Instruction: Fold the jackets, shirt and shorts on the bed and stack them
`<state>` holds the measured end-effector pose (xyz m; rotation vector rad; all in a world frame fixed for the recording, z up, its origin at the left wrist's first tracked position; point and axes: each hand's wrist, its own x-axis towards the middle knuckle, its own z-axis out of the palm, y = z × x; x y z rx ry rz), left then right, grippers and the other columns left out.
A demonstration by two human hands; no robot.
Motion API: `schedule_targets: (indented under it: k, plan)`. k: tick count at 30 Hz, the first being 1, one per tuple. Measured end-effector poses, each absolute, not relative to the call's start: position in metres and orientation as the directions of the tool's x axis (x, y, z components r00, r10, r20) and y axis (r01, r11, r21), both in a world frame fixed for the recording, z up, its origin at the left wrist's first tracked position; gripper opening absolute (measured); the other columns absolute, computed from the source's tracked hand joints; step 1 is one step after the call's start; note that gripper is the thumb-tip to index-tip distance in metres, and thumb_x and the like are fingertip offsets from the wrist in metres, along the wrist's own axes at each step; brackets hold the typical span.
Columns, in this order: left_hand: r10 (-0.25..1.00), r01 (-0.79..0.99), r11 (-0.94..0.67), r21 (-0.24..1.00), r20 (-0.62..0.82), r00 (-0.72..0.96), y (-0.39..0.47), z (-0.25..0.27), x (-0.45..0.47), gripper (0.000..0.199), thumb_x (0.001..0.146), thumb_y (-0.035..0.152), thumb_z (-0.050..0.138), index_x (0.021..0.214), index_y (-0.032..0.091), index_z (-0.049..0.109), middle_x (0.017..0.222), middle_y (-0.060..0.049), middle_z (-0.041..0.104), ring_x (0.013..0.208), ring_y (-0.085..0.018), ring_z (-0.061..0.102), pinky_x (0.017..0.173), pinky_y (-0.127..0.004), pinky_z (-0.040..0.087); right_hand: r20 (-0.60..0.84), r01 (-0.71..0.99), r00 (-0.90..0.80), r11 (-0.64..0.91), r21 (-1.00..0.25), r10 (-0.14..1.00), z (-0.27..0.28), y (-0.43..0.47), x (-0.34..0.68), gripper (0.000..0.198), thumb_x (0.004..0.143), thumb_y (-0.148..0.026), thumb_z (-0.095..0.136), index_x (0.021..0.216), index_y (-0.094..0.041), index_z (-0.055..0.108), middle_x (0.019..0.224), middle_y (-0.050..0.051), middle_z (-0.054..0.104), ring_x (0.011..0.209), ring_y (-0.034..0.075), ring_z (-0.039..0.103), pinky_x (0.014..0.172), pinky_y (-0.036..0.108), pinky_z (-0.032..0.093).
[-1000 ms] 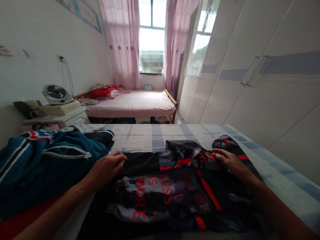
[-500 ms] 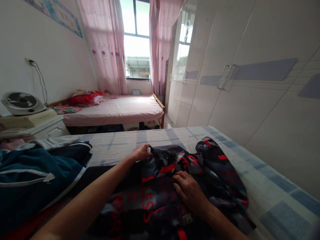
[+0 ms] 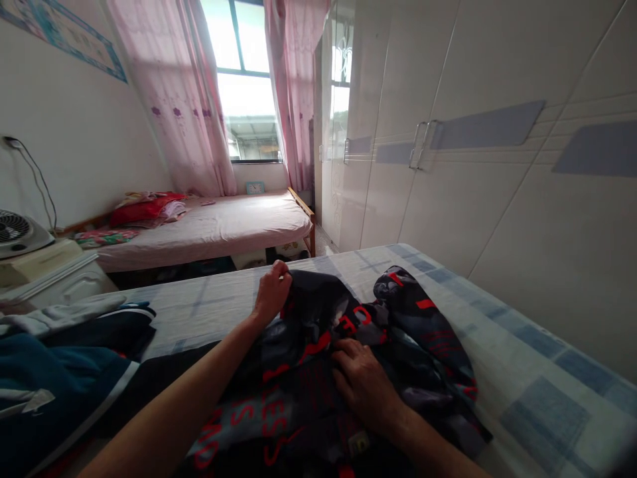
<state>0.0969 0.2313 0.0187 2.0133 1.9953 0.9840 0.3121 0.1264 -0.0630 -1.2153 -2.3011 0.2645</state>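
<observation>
A black-and-grey patterned garment (image 3: 308, 378) with red lettering is spread over the near bed, its folds bunched in the middle. My left hand (image 3: 273, 290) is closed on the far edge of this garment and holds that dark cloth slightly raised. Lower and to the right, my right hand (image 3: 365, 382) rests on the cloth with fingers apart and a little bent; their tips touch the folds. A rolled-looking part of the garment, perhaps a sleeve, extends to the right of that hand.
Teal and navy clothes (image 3: 60, 392) are heaped at the left on the checked bedsheet (image 3: 517, 352). Beyond stands a second bed (image 3: 239, 219) with red bedding (image 3: 144, 209) on it. White wardrobes (image 3: 462, 199) line the right side. A fan (image 3: 20, 232) sits far left.
My left hand has lifted the far edge of the garment upward and spread it wider. The right hand stays on the cloth. The whole view has turned slightly to the right.
</observation>
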Motion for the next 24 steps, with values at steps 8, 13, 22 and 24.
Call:
schedule_targets:
  k: [8, 13, 22, 24]
  plan:
    - [0.598, 0.878, -0.474, 0.057, 0.753, 0.274, 0.142, 0.047, 0.079, 0.017, 0.09, 0.018, 0.038, 0.101, 0.02, 0.051, 0.127, -0.008, 0.059, 0.112, -0.019, 0.058, 0.092, -0.031, 0.046, 0.359, 0.714, -0.48, 0.595, -0.37, 0.8, -0.067, 0.128, 0.314, 0.022, 0.085, -0.016, 0.049, 0.103, -0.019, 0.062, 0.11, 0.008, 0.061, 0.103, 0.024, 0.055, 0.091, 0.042, 0.042]
    - [0.793, 0.934, -0.358, -0.008, 0.525, 0.308, 0.114, 0.001, 0.033, 0.034, 0.088, 0.012, 0.034, 0.118, 0.019, 0.047, 0.126, -0.011, 0.059, 0.11, -0.021, 0.06, 0.09, -0.033, 0.049, 0.39, 0.663, -0.412, 0.564, -0.492, 0.824, -0.057, 0.125, 0.32, 0.02, 0.089, -0.017, 0.043, 0.095, -0.021, 0.062, 0.098, 0.004, 0.064, 0.09, 0.019, 0.06, 0.082, 0.034, 0.046]
    - [0.932, 0.981, -0.121, -0.153, 0.323, 0.165, 0.11, -0.01, 0.025, 0.043, 0.085, 0.019, 0.045, 0.128, 0.021, 0.049, 0.111, -0.009, 0.061, 0.084, -0.025, 0.066, 0.06, -0.034, 0.052, 0.415, 0.857, -0.101, 0.291, -0.425, 0.904, -0.033, 0.154, 0.348, 0.038, 0.089, -0.035, 0.042, 0.119, -0.015, 0.055, 0.123, 0.012, 0.058, 0.117, 0.028, 0.05, 0.097, 0.043, 0.037]
    - [0.865, 0.946, -0.214, -0.244, 0.404, 0.299, 0.11, -0.008, 0.038, 0.04, 0.083, 0.016, 0.049, 0.122, 0.023, 0.055, 0.1, -0.007, 0.063, 0.082, -0.024, 0.064, 0.061, -0.032, 0.051, 0.28, 0.883, -0.116, 0.229, -0.411, 0.953, -0.034, 0.165, 0.351, 0.039, 0.09, -0.038, 0.04, 0.117, -0.017, 0.058, 0.124, 0.012, 0.059, 0.116, 0.029, 0.05, 0.094, 0.044, 0.038]
